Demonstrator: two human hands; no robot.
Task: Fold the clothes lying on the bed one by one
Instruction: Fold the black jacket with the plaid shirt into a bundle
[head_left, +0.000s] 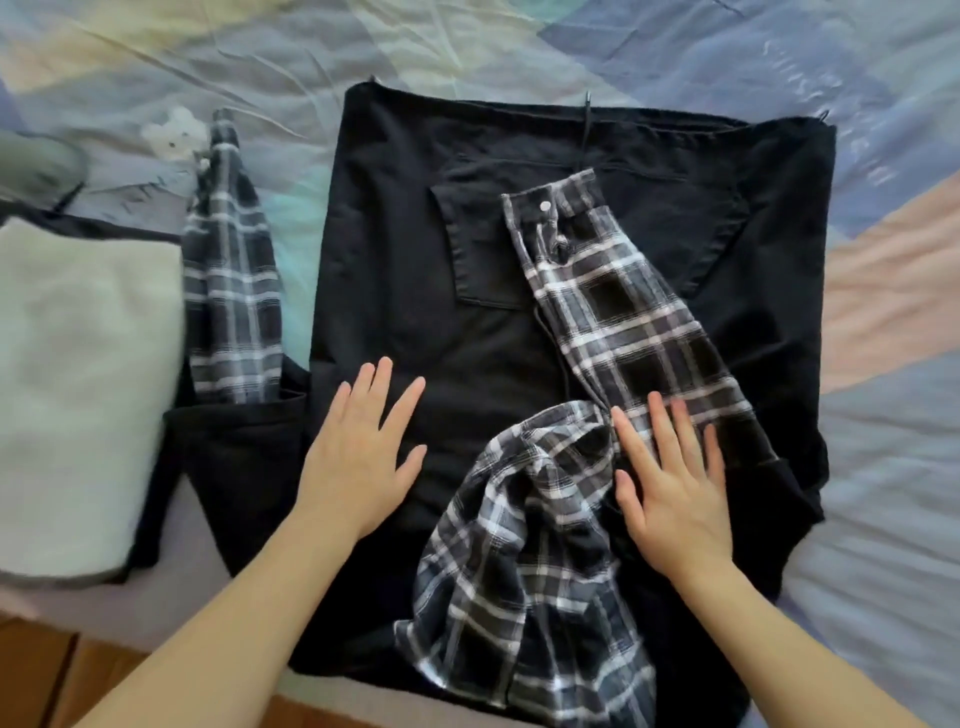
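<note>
A black hooded top with plaid sleeves (415, 249) lies spread flat on the bed, its front pocket facing up. Its right plaid sleeve (623, 322) is folded diagonally across the body, cuff near the pocket. The plaid hood (524, 597) is bunched at the near edge. The left plaid sleeve (231, 291) stretches away beside the body on the left. My left hand (358, 457) rests flat with spread fingers on the black fabric. My right hand (670, 483) lies flat on the folded sleeve where it meets the hood.
A folded white fluffy garment (78, 389) sits on dark cloth at the left. The pastel patchwork bedsheet (883, 519) surrounds the top. A small white toy (176, 132) lies at the back left. Wooden floor (41, 670) shows at the bottom left, past the bed edge.
</note>
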